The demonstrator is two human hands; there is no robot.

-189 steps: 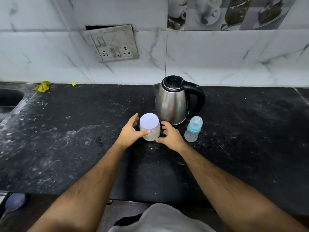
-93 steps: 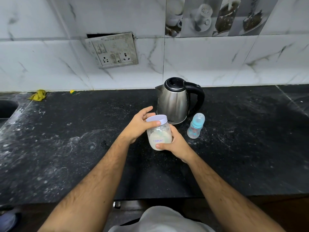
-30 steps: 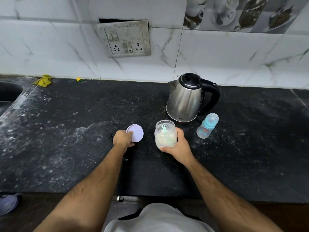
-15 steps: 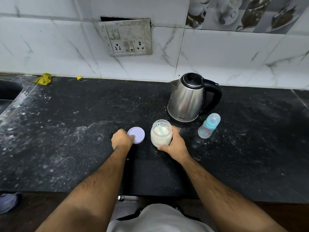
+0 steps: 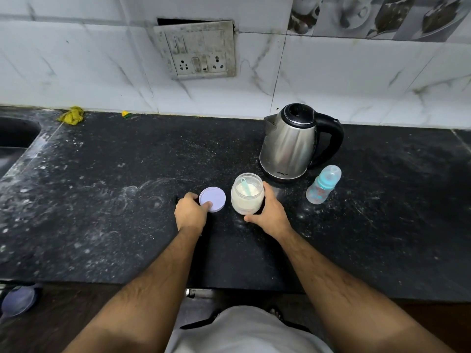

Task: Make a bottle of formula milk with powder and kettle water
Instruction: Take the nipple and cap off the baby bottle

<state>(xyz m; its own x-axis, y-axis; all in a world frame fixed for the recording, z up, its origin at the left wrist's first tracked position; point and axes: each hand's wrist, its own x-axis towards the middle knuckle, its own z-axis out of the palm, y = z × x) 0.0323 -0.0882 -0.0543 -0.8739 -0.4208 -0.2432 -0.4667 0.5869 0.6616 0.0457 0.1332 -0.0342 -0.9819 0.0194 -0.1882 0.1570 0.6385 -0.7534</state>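
A clear jar of white formula powder (image 5: 246, 200) stands uncapped on the black counter (image 5: 127, 225), a teal scoop (image 5: 245, 184) lying in the powder. My right hand (image 5: 270, 212) wraps around the jar's right side. The lilac lid (image 5: 212, 199) lies flat on the counter just left of the jar, with the fingers of my left hand (image 5: 190, 212) resting on its near edge. A steel kettle (image 5: 290, 146) with a black handle stands behind the jar. To its right stands a capped baby bottle (image 5: 323, 186) with a teal collar.
A sink (image 5: 15, 133) is set into the counter at the far left. A yellow cloth scrap (image 5: 72, 114) lies by the wall. A socket plate (image 5: 197, 50) hangs on the tiled wall. The counter's front edge runs just below my forearms.
The lid came off the jar and was laid on the counter to its left. The jar was set down, and in the last half second both hands have stayed nearly still.
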